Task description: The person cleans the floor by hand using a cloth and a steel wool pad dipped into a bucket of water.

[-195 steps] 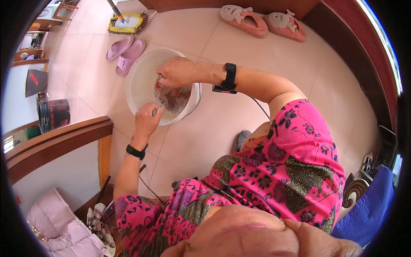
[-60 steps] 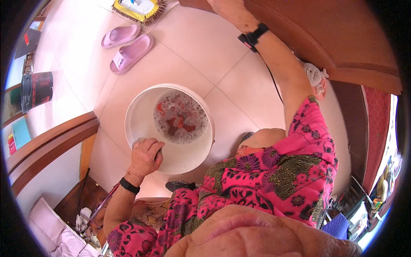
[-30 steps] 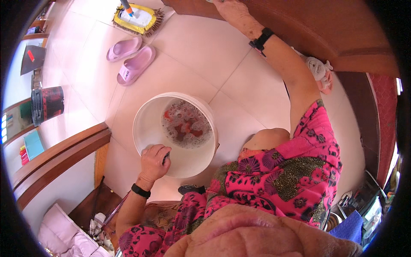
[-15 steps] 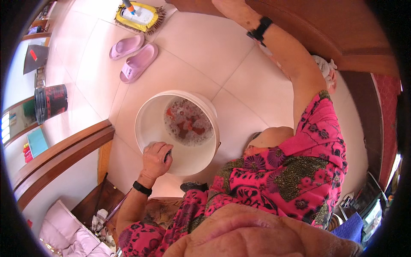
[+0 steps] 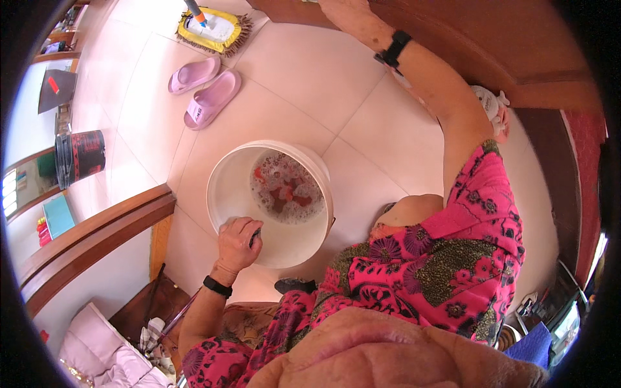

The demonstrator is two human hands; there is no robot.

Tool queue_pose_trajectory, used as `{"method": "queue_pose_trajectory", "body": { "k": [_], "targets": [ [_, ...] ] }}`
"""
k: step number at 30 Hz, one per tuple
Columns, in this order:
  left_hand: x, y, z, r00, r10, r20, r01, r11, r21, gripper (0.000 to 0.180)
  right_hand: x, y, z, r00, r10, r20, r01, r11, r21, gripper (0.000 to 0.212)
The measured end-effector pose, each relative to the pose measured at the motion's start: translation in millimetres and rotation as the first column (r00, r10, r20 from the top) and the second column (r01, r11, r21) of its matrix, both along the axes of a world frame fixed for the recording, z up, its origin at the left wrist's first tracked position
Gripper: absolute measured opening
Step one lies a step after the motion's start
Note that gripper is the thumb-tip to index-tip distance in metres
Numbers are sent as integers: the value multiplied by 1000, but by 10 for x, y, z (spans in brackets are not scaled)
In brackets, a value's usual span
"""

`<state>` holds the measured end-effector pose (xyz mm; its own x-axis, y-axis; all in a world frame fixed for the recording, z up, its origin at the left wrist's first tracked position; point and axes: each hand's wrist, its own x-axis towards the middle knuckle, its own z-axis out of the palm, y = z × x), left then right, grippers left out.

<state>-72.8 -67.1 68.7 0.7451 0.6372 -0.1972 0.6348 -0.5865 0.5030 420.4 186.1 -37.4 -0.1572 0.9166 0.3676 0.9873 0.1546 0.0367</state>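
A white bucket [image 5: 323, 181] stands on the tiled floor in front of me, with foamy, reddish-brown water [image 5: 284, 187] inside. At its near left rim my left hand [image 5: 238, 242] is closed, fingers curled round a dark piece that looks like the bucket handle's grip. My right arm stretches far up and forward. Against the brown wooden door [image 5: 453, 39] lies my right hand [image 5: 344, 9], cut off by the picture's top edge. Its fingers are hidden, and a sliver of something pale green shows beside it.
Two lilac slides [image 5: 213, 100] lie beyond the bucket, near a yellow-edged mop head [image 5: 213, 31]. On the left are a wooden frame [image 5: 103, 233] and a dark bucket [image 5: 81, 158]. A white-and-pink item [image 5: 488, 107] sits by the door's right end.
My right hand has shifted slightly left and up along the door. My left hand keeps its hold at the bucket; the whole view has moved a little.
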Motion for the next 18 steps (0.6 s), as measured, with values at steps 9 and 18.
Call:
{"method": "queue_pose_trajectory", "body": {
  "k": [9, 18],
  "targets": [
    [-14, 69, -120, 1000, -7, 28, 6, 999, 36, 34, -244, 204, 2, 1000, -6, -24, 7, 998, 64, 31],
    [-119, 240, -240, 1000, -3, -15, 3, 1000, 14, 34, 103, -329, 209, 979, -201, -40, 188, 956, -224, 31]
  ]
}}
